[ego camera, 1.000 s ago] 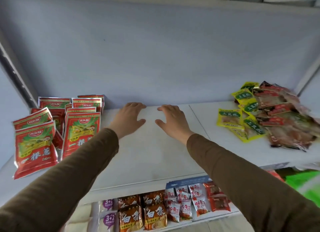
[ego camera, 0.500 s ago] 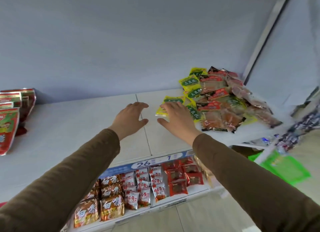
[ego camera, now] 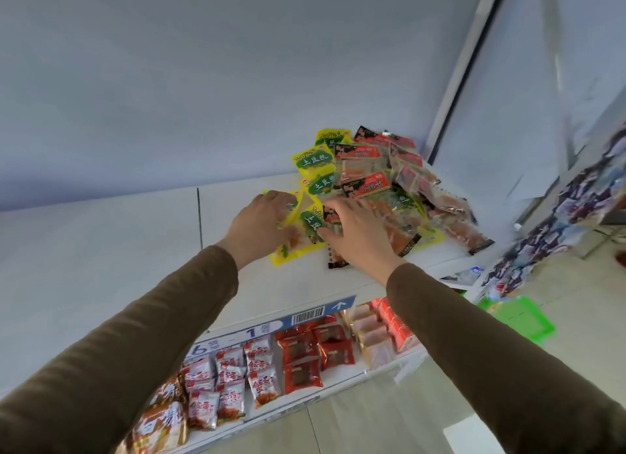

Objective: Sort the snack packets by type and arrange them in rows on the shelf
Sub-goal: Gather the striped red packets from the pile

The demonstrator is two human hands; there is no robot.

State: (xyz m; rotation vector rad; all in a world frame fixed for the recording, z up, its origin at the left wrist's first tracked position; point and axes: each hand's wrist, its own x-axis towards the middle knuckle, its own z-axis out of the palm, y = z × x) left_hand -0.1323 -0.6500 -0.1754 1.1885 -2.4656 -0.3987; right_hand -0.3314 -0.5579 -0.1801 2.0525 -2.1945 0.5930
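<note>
A mixed heap of snack packets lies at the right end of the white shelf (ego camera: 101,250). Yellow packets with green labels (ego camera: 313,160) sit on its left side. Red-and-black packets (ego camera: 364,187) and clear orange ones (ego camera: 450,223) are piled to the right. My left hand (ego camera: 261,225) rests flat, fingers spread, on a yellow packet (ego camera: 288,250) at the heap's near-left edge. My right hand (ego camera: 355,231) lies palm down, fingers apart, over a yellow packet (ego camera: 311,221) and a dark one (ego camera: 337,259). Neither hand visibly grips a packet.
The shelf's back panel (ego camera: 203,98) rises behind, with an upright post (ego camera: 460,81) at the right. A lower shelf holds rows of red packets (ego camera: 305,355) and orange packs (ego camera: 162,423). A green basket (ego camera: 521,318) sits on the floor at the right.
The view has swung right, so the red packets on the left have left the frame. Both hands have moved right from the bare shelf onto the edge of the mixed heap.
</note>
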